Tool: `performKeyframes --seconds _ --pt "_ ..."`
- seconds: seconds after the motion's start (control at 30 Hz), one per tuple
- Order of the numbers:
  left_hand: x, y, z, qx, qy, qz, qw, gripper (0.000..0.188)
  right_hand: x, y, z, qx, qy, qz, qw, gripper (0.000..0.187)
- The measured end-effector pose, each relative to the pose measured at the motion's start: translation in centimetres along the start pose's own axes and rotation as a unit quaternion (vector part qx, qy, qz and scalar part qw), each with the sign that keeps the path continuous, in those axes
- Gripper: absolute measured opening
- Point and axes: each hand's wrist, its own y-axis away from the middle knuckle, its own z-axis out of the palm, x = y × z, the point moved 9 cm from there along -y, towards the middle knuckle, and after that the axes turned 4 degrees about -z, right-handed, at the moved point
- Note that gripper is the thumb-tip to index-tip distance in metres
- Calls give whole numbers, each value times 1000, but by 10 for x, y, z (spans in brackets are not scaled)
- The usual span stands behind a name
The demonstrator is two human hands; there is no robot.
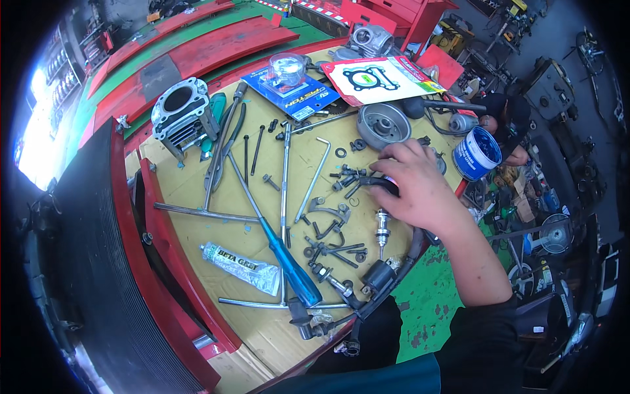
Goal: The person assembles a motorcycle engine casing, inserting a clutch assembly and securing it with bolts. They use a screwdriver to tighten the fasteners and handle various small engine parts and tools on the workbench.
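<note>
My right hand [417,184] reaches over the right side of a cardboard-covered bench, fingers bent. Between its fingers and thumb is a dark, elongated part [379,183], partly hidden by the hand. A round metal flywheel [384,127] sits just beyond the fingers. Left of the hand lie loose bolts [346,176] and a washer [340,153]. Nearer to me are a slim silver shaft-like part [382,230] and a black cylindrical part [378,276]. A blue-handled screwdriver [289,262] lies across the middle beside a T-handle wrench [285,197]. My left hand is out of view.
An engine cylinder [184,118] stands at the far left. A gasket pack [380,80], a blue card pack [289,92] and a blue-and-white tub [477,154] line the far side. A grey tube [241,268] lies near left. Red ramps [197,56] rise beyond.
</note>
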Motion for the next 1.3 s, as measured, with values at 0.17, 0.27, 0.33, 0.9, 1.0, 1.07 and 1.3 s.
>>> performKeyframes --seconds 0.17,0.27,0.33,0.9,1.0,1.07,1.3 --pt "-2 -3 1 -8 19 14 1000 43 11 -8 23 -105 -16 32 994 37" --pt "-3 -3 2 -6 -2 13 1000 43 15 -6 12 -62 10 28 998 38" --pt "-3 -3 3 -5 -9 11 1000 43 19 -4 5 -45 37 42 997 39" --pt "-4 -1 4 0 -29 20 999 42 79 -41 10 -54 -204 160 964 75" --pt "-4 0 4 1 -32 20 999 42 97 -47 1 13 -16 183 983 90" --pt "-5 1 3 1 -33 19 999 42 104 -51 22 -78 -6 257 963 111" --pt "-7 2 1 2 -35 20 999 41 123 -59 35 -103 -131 320 933 118"
